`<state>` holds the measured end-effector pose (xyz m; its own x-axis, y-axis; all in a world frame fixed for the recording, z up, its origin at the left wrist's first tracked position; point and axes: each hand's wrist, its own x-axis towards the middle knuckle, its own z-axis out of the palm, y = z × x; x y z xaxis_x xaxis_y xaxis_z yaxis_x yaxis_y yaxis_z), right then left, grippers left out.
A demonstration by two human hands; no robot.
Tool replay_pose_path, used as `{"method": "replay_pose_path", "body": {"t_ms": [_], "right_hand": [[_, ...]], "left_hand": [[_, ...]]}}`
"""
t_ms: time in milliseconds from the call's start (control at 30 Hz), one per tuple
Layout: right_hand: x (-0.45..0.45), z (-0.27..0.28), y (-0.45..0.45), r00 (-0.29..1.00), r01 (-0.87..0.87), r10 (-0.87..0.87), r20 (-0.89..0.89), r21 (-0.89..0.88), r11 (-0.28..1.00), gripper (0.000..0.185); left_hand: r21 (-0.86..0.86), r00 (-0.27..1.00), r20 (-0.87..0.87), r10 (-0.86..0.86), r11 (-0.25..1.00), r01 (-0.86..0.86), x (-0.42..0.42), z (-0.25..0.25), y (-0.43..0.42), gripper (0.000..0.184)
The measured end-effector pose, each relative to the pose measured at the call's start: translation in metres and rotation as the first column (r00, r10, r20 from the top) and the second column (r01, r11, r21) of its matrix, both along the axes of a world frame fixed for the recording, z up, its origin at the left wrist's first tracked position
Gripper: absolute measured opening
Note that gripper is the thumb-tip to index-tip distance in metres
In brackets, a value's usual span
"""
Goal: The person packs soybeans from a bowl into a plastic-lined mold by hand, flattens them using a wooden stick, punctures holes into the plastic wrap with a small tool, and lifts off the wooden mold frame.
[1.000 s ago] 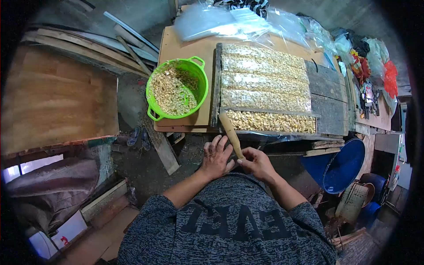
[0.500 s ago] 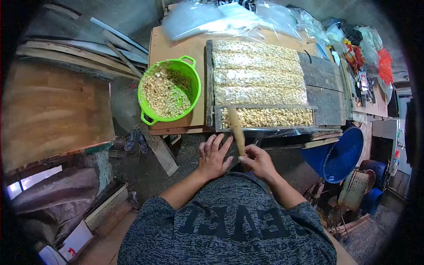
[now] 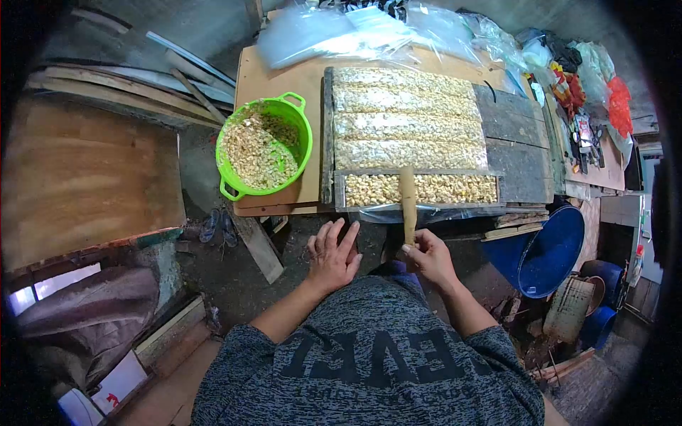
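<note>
My right hand grips a tan wooden stick by its lower end. The stick points away from me, its thick far end over the front strip of pale yellow crumbly bits; whether it touches them I cannot tell. That strip lies in a narrow wooden frame with clear plastic along its front edge. Behind it, several plastic-covered rows of similar bits lie side by side. My left hand is open, its fingers spread just short of the table's front edge, holding nothing.
A green two-handled basin, partly filled with bits, stands left of the rows. Clear plastic sheets are piled at the back. Dark boards lie at right, with a blue barrel below. Planks lean at left.
My right hand has swung the stick's far end rightward along the front strip, from its left part towards its middle. My left hand has shifted slightly left, still spread.
</note>
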<state>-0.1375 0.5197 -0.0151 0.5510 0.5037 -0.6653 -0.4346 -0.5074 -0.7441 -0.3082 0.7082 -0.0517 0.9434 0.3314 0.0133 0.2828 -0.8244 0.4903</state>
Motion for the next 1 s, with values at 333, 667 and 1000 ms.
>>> {"method": "replay_pose_path", "body": {"t_ms": [333, 667, 1000], "right_hand": [[0.021, -0.007, -0.02, 0.997, -0.036, 0.039, -0.061, 0.047, 0.998, 0.018], [0.056, -0.008, -0.065, 0.994, -0.105, 0.104, 0.035, 0.014, 0.994, 0.021], [0.1, -0.015, -0.128, 0.986, -0.005, 0.014, 0.168, -0.054, 0.999, 0.02]], "left_hand": [[0.038, 0.994, 0.071, 0.081, 0.996, -0.083, 0.009, 0.015, -0.014, 0.079], [0.079, 0.982, 0.117, 0.15, 0.984, -0.16, 0.023, 0.024, -0.041, 0.078], [0.128, 0.978, 0.137, 0.16, 0.976, -0.177, 0.049, 0.025, -0.069, 0.08]]}}
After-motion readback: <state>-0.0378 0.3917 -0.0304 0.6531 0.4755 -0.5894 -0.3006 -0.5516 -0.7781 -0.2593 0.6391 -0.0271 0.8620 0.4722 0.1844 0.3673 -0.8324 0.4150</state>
